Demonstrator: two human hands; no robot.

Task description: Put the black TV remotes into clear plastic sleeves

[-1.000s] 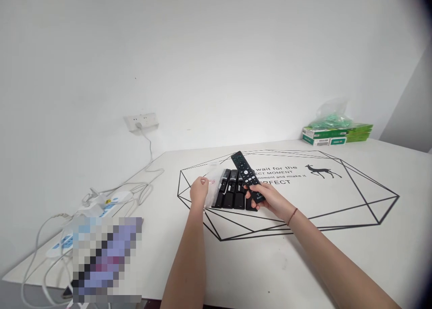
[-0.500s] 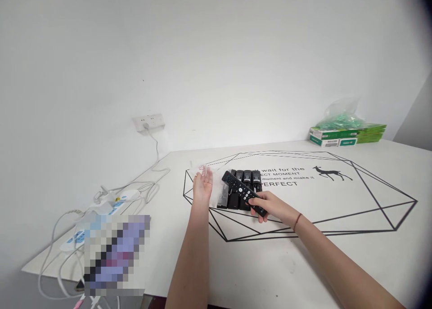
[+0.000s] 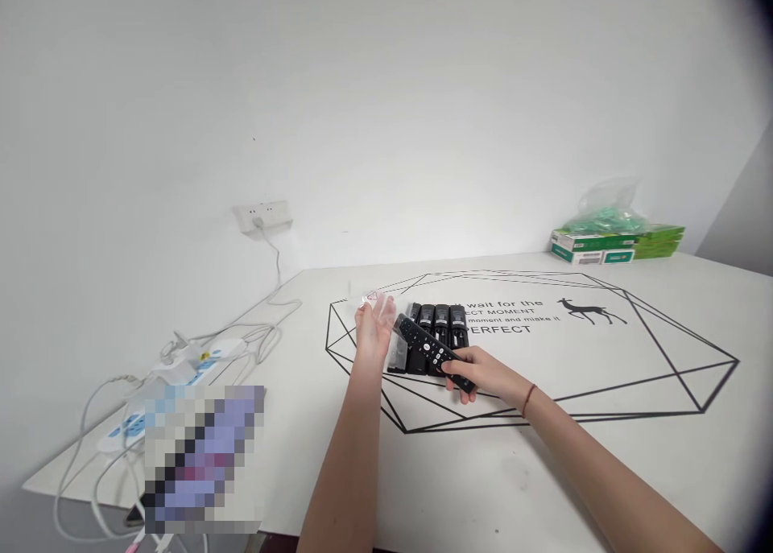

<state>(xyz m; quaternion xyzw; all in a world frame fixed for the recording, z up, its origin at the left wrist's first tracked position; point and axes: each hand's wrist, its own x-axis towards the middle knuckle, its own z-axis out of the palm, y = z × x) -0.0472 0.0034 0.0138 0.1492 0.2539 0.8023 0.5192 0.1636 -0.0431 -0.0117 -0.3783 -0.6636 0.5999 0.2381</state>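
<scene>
My right hand point(image 3: 468, 372) grips the lower end of a black remote control point(image 3: 430, 348), buttons facing up. Its far end points up and left, at the opening of a clear plastic bag point(image 3: 382, 305). That bag is in my left hand point(image 3: 373, 332), whose fingers are wrapped round it. Under and behind the held remote, several black remotes point(image 3: 457, 318) lie side by side on the white table point(image 3: 519, 464). A piece of clear plastic point(image 3: 397, 352) covers the left end of that row.
Power strips point(image 3: 211, 360) with tangled white cables lie on the left, beside a blurred-out purple patch point(image 3: 211, 456). A wall socket point(image 3: 262, 216) is above. Green and white boxes point(image 3: 595, 243) carry a plastic bag point(image 3: 609, 211) at the back right.
My left hand has moved right with the plastic bag, closer to the remote. The remote's far end now meets the bag. My right hand has barely shifted.
</scene>
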